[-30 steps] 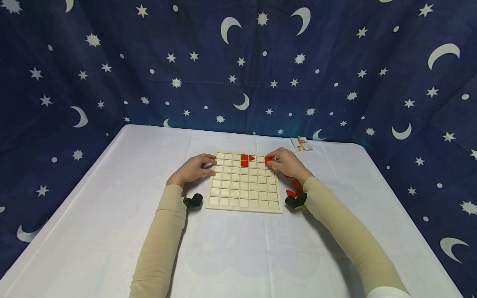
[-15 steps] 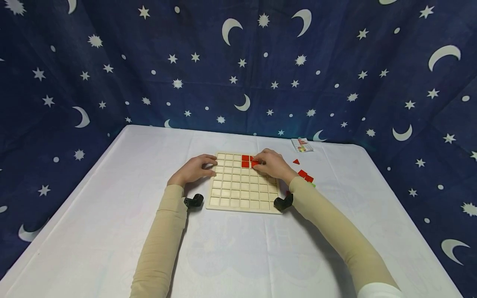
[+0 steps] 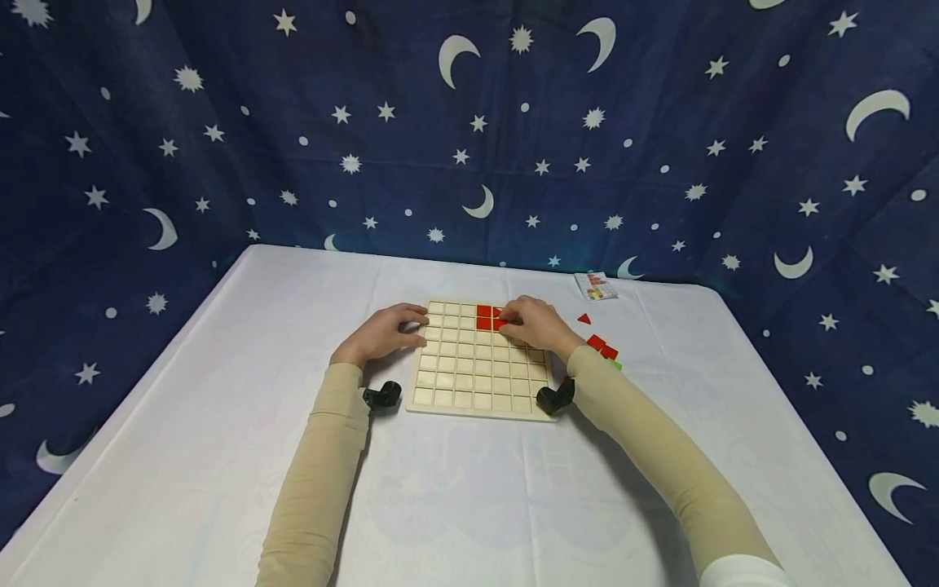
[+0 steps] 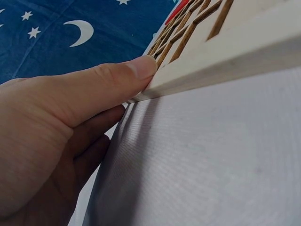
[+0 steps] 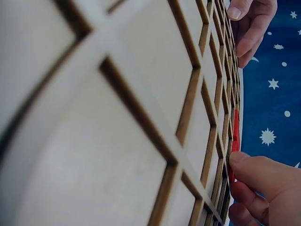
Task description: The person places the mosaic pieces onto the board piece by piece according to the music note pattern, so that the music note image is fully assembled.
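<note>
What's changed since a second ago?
The right hand moved left across the board, its red piece ending beside the nearer placed red square; a loose red triangle came into view. The left hand stayed at the board's left edge.

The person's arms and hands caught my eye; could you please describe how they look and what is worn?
The left sleeve and right sleeve are beige and reach the wrists, with white fabric at the right one's near end. A black left device and similar right device jut out at the wrists. The left hand and right hand show no gloves or rings.
</note>
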A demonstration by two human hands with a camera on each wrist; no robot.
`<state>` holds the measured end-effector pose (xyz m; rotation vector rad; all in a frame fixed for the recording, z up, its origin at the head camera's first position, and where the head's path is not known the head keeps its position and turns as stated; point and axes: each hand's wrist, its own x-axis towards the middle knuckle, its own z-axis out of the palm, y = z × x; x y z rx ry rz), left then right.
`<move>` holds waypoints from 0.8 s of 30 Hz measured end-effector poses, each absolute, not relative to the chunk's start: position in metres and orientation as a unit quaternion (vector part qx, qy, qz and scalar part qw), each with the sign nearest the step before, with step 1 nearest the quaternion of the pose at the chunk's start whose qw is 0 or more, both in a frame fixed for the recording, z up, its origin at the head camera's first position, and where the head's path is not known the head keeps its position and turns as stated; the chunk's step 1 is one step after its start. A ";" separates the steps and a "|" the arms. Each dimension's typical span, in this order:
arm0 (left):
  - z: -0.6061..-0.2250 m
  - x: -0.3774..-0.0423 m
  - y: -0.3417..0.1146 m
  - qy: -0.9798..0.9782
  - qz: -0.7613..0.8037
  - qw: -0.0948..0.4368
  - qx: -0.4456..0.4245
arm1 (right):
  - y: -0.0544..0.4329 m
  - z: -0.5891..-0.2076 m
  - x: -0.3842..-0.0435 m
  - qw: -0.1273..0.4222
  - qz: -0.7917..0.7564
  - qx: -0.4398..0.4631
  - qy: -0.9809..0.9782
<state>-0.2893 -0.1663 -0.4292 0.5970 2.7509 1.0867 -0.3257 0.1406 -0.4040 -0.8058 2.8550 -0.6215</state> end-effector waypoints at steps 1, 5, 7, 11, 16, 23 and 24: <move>-0.429 -0.289 -0.166 0.910 0.360 0.062 0.197 | 0.141 -0.404 -0.326 0.056 -0.207 -0.265 0.940; -0.427 -0.288 -0.165 0.910 0.360 0.064 0.198 | 0.141 -0.404 -0.327 0.063 -0.223 -0.265 0.936; -0.425 -0.287 -0.165 0.909 0.360 0.065 0.198 | 0.143 -0.403 -0.328 0.068 -0.230 -0.262 0.935; -0.424 -0.287 -0.164 0.909 0.360 0.066 0.200 | 0.151 -0.401 -0.329 0.066 -0.238 -0.254 0.935; -0.423 -0.287 -0.164 0.909 0.358 0.067 0.200 | 0.173 -0.395 -0.332 0.052 -0.246 -0.209 0.945; -0.423 -0.286 -0.165 0.911 0.358 0.069 0.192 | 0.220 -0.391 -0.341 0.022 -0.262 -0.129 0.956; -0.423 -0.286 -0.165 0.911 0.358 0.070 0.191 | 0.226 -0.391 -0.341 0.021 -0.261 -0.118 0.958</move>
